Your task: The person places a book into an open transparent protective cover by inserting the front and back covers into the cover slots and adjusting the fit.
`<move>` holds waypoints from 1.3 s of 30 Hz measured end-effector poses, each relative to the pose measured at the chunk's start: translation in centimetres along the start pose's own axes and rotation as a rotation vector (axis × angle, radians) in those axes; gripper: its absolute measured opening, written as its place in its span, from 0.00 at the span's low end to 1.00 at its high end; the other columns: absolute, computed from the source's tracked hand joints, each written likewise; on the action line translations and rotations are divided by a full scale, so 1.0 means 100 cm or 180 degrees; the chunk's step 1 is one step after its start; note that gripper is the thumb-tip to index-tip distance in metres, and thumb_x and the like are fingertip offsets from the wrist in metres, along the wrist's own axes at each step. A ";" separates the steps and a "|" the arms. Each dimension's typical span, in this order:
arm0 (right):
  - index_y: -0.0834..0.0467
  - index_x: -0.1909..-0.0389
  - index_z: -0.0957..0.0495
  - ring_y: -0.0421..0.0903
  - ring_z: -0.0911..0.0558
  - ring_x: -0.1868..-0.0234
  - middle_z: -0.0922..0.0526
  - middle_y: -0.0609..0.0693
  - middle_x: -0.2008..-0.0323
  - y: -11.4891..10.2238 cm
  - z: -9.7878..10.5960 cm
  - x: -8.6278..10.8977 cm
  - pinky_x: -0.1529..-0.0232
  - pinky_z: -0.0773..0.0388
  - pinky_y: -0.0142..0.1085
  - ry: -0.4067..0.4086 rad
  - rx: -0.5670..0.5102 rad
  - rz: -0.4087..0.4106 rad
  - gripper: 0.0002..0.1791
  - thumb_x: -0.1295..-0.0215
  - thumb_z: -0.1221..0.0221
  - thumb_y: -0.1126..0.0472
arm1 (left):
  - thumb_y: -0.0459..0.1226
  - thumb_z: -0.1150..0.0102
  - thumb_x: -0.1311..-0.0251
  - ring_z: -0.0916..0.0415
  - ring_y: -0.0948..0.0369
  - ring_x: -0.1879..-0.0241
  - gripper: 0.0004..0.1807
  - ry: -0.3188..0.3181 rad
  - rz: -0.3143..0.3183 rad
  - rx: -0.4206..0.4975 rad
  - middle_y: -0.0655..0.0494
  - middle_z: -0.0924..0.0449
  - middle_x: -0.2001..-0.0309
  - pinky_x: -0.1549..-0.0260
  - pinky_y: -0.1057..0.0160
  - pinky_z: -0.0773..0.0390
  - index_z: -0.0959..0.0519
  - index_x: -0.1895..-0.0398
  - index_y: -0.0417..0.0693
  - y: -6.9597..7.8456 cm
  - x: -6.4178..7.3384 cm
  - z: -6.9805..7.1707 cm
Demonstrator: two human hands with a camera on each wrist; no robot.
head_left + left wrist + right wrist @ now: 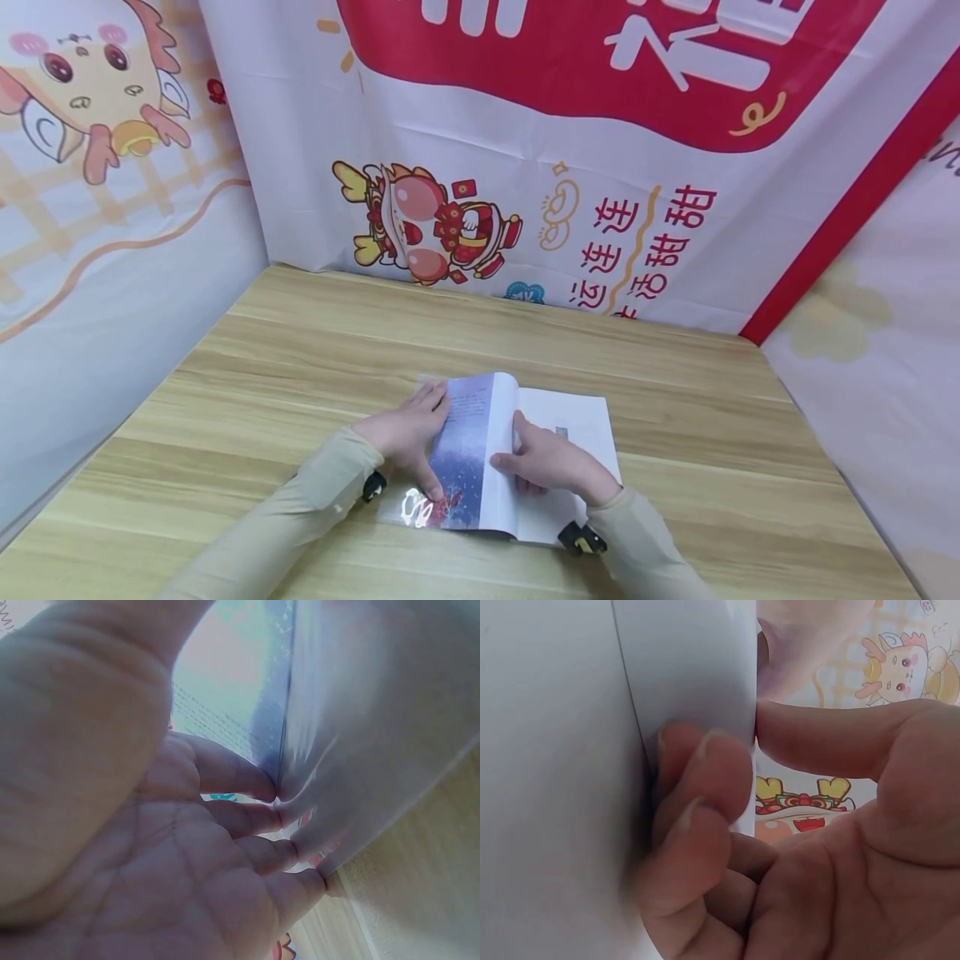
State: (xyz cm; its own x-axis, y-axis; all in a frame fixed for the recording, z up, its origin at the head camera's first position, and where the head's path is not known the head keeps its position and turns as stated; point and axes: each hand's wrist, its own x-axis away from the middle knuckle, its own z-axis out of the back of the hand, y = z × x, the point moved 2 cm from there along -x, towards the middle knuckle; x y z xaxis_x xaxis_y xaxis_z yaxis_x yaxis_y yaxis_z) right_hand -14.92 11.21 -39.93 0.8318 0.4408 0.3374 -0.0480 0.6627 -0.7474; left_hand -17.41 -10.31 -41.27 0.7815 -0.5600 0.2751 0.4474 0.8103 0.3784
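Note:
A book lies open on the wooden table, with a white page (pixel 558 512) on its right. To the left lies a purple-blue snowy printed leaf (pixel 467 446) with small text and a red tree; a white fold curves up beside it. Clear plastic film (pixel 396 507) sticks out past the printed leaf's left side. My left hand (pixel 407 429) is spread over this left edge; in the left wrist view its fingertips touch the film (pixel 375 742) along the printed edge. My right hand (pixel 553 457) pinches the white fold (pixel 694 667), thumb on one face and curled fingers on the other.
The wooden table (pixel 720 433) extends around the book. A white and red printed cloth (pixel 480 125) hangs along the back edge, and other printed cloths hang at the left (pixel 127 233) and right (pixel 885 358). A small black device (pixel 582 539) is at the right wrist.

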 end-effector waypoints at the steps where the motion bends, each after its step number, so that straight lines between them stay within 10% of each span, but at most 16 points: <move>1: 0.71 0.30 0.48 0.44 0.28 0.86 0.24 0.54 0.83 0.000 0.000 0.000 0.86 0.34 0.33 0.0007 0.0008 0.0006 0.39 0.30 0.40 0.56 | 0.61 0.20 0.78 0.72 0.42 0.26 0.79 0.0001 -0.0005 -0.0004 0.36 0.70 0.24 0.29 0.48 0.63 0.56 0.25 0.30 0.000 0.000 0.000; 16: 0.77 0.28 0.60 0.43 0.29 0.86 0.26 0.52 0.82 -0.001 -0.007 -0.002 0.87 0.32 0.33 0.0133 0.0309 -0.0101 0.48 0.31 0.40 0.55 | 0.60 0.20 0.78 0.71 0.42 0.26 0.79 0.0010 -0.0042 -0.0016 0.35 0.70 0.25 0.29 0.48 0.63 0.56 0.26 0.28 -0.002 0.000 0.000; 24: 0.66 0.39 0.36 0.45 0.25 0.83 0.22 0.54 0.81 0.002 0.002 -0.001 0.85 0.27 0.37 0.0202 0.0083 -0.0131 0.30 0.32 0.39 0.52 | 0.61 0.21 0.78 0.71 0.42 0.26 0.79 0.0005 -0.0016 -0.0005 0.36 0.70 0.24 0.29 0.48 0.63 0.55 0.26 0.29 -0.002 -0.001 0.000; 39: 0.70 0.32 0.46 0.43 0.29 0.86 0.25 0.53 0.80 0.009 0.000 -0.011 0.88 0.31 0.32 0.0349 -0.0053 -0.0162 0.40 0.32 0.39 0.50 | 0.60 0.19 0.77 0.70 0.42 0.26 0.79 -0.0012 -0.0078 0.0066 0.34 0.68 0.25 0.29 0.48 0.63 0.56 0.26 0.27 -0.001 -0.003 0.001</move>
State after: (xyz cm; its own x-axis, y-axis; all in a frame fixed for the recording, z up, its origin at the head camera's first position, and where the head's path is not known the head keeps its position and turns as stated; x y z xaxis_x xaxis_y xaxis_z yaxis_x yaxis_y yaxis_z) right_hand -15.85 11.34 -40.96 0.8884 0.3373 0.3113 0.0043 0.6720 -0.7405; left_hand -17.76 -10.28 -41.30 0.7688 -0.5802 0.2690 0.4572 0.7927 0.4032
